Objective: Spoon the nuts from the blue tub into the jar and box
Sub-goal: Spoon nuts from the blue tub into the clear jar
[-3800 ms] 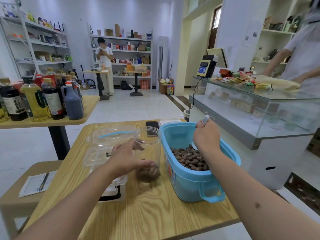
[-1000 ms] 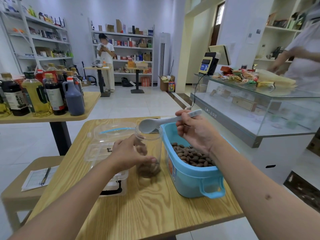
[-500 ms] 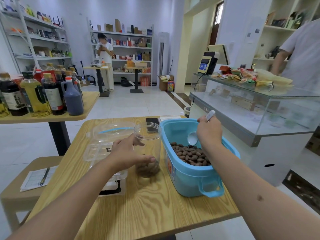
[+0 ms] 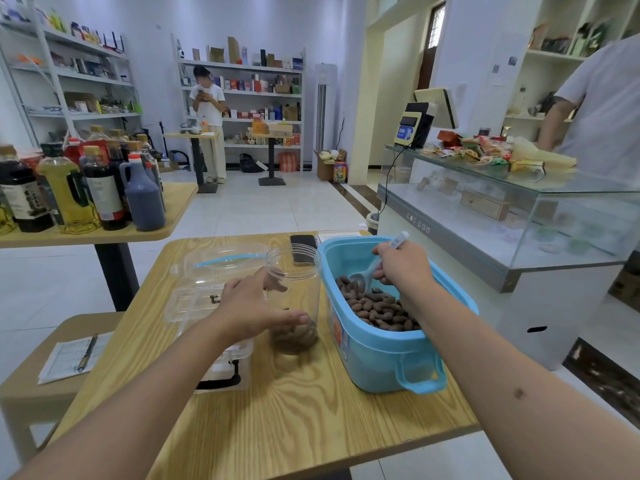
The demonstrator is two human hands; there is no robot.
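The blue tub (image 4: pixel 381 355) stands on the right half of the wooden table, with brown nuts (image 4: pixel 377 308) heaped inside. My right hand (image 4: pixel 403 268) grips a white spoon (image 4: pixel 369 273) whose bowl is down among the nuts. Left of the tub stands an open clear jar (image 4: pixel 294 271) with a shallow layer of nuts at its bottom. My left hand (image 4: pixel 252 306) holds the jar around its lower side. A clear plastic box (image 4: pixel 197 299) with its lid swung open lies left of the jar, partly hidden by my left arm.
A black phone (image 4: pixel 303 249) lies behind the jar. The wooden table (image 4: pixel 294 410) ends close in front. Several bottles (image 4: pixel 86 188) crowd a second table at left. A glass counter (image 4: pixel 502 216) is at right, a person behind it. A stool with a notepad (image 4: pixel 69 358) is lower left.
A second ago the spoon was tipped over the jar's mouth. My right hand has since swung right and down, and the spoon now digs into the nuts in the tub. My left hand stayed on the jar.
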